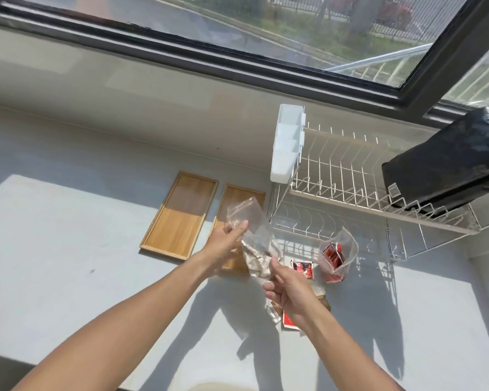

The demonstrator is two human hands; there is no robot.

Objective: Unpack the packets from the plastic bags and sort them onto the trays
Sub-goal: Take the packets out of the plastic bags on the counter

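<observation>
I hold a clear plastic bag (251, 232) of pale beige packets above the counter. My left hand (228, 240) pinches its upper edge; my right hand (284, 289) grips its lower end with the packets inside. Two wooden trays lie behind: the left tray (178, 215) is bare, the right tray (244, 197) is partly hidden by the bag and my left hand. A second clear bag (336, 256) with red packets stands to the right. One red packet (302, 268) lies loose on the counter, and another red packet (290, 323) shows under my right wrist.
A white wire dish rack (350, 190) with a white cutlery holder (287, 142) stands at the right, with a black bag (446, 165) resting on it. A window ledge runs along the back. The white counter (68, 249) is sunlit.
</observation>
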